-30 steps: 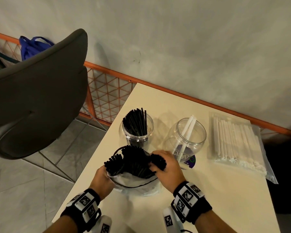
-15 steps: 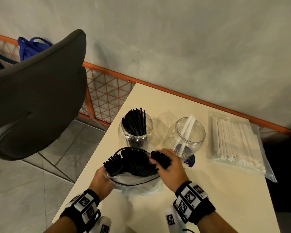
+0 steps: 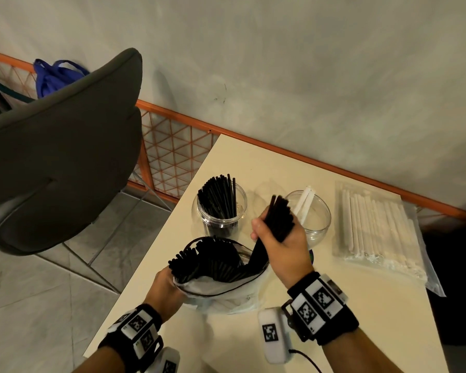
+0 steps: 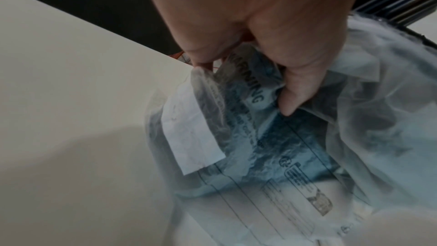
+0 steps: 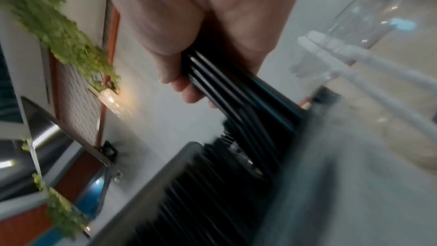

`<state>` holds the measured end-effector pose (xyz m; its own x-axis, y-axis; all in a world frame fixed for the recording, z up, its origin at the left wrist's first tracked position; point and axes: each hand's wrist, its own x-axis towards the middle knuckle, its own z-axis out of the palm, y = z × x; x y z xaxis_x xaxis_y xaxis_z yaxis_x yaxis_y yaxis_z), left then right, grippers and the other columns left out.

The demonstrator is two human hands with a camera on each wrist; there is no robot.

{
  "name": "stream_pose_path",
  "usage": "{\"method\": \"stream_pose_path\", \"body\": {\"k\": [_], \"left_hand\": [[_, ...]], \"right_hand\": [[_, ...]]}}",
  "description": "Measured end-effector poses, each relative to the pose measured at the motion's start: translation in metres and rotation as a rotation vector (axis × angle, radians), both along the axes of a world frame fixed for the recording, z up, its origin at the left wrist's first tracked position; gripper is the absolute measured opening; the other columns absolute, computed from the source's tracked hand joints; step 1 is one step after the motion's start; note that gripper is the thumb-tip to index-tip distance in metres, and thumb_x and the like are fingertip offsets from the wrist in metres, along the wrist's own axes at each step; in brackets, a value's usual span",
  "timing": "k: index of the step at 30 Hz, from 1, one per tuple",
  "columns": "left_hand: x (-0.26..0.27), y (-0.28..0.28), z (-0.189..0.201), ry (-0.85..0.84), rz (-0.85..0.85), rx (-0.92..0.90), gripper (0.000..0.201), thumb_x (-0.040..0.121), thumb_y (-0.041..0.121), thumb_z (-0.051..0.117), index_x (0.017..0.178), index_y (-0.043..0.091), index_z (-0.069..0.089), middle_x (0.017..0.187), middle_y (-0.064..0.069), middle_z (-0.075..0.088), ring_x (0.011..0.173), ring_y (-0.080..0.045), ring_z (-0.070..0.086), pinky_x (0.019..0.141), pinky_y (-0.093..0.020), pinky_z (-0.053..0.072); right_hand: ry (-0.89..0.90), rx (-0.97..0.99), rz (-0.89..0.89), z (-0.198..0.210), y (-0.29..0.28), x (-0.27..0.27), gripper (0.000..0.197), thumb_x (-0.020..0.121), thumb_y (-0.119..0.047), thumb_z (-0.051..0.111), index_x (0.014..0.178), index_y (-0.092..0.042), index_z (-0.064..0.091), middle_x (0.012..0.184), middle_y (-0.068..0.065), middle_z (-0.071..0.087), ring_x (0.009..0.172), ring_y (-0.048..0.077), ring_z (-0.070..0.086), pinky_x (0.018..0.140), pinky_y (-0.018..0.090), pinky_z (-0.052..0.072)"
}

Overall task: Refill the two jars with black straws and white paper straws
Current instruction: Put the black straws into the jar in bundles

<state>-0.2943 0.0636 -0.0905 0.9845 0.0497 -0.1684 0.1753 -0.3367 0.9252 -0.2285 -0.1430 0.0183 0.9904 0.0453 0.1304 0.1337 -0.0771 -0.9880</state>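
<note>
1. Head view: on the cream table [image 3: 361,305] a plastic bag [image 3: 226,292] stuffed with black straws stands at the near edge, its mouth gaping toward two clear jars behind it, while a flat pack of white paper straws [image 3: 379,227] lies well off to the right
2. The left hand [image 3: 164,289] grips the bag's side from the left, fingers and thumb bunched into the film, as the left wrist view [image 4: 272,44] confirms; it steadies the bag and carries no straws
3. The right hand [image 3: 283,246] is clamped around a bundle of black straws [image 3: 279,219], its lower ends at or just inside the bag's mouth; the right wrist view [image 5: 201,31] shows the fingers wrapped round the dark shafts
4. The bundle's long axis runs near upright, tips leaning slightly away from the person, so it looks close to the attitude needed to drop into a jar
5. The black-straw jar [image 3: 219,211], already partly filled, stands just up and to the left of the raised bundle, between the two hands; the right hand is the nearer and holds the load
6. The white-straw jar [image 3: 310,219], holding only a few straws, sits directly behind the bundle, so the coming move likely calls for a short leftward carry to avoid the wrong jar
</note>
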Motion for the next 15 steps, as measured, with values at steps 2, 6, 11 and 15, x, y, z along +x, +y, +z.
{"method": "stream_pose_path", "body": {"k": [2,6,11,15], "left_hand": [[0.000,0.002,-0.004,0.004,0.015,-0.001,0.045,0.084,-0.004,0.059,0.086,0.040,0.053,0.080,0.055,0.053,0.083,0.028,0.051,0.069,0.002,0.040],[0.001,0.002,-0.005,0.010,0.048,-0.051,0.038,0.082,0.001,0.061,0.085,0.039,0.055,0.079,0.050,0.057,0.081,0.025,0.055,0.067,-0.003,0.043],[0.001,-0.003,0.001,0.021,0.027,-0.087,0.048,0.083,-0.015,0.054,0.083,0.032,0.056,0.070,0.048,0.058,0.074,0.025,0.056,0.060,0.000,0.044],[0.001,0.002,-0.007,0.025,0.037,-0.103,0.042,0.083,-0.011,0.056,0.085,0.030,0.060,0.075,0.042,0.063,0.078,0.019,0.060,0.063,-0.002,0.045]], "right_hand": [[-0.033,-0.018,-0.011,0.026,0.000,0.008,0.016,0.087,-0.009,0.070,0.087,-0.002,0.056,0.065,-0.001,0.059,0.061,0.013,0.059,0.070,0.021,0.053],[-0.146,0.073,0.031,0.086,0.001,0.030,0.026,0.087,-0.005,0.070,0.074,-0.019,0.052,0.067,0.002,0.052,0.063,0.021,0.052,0.070,0.031,0.053],[-0.276,0.163,0.065,0.114,0.021,0.075,0.030,0.085,0.002,0.070,0.075,-0.017,0.049,0.068,0.006,0.049,0.062,0.021,0.051,0.070,0.039,0.049],[-0.203,0.072,0.077,0.094,0.052,0.098,0.030,0.083,0.000,0.074,0.072,-0.016,0.051,0.068,0.010,0.050,0.063,0.020,0.053,0.072,0.035,0.051]]}}
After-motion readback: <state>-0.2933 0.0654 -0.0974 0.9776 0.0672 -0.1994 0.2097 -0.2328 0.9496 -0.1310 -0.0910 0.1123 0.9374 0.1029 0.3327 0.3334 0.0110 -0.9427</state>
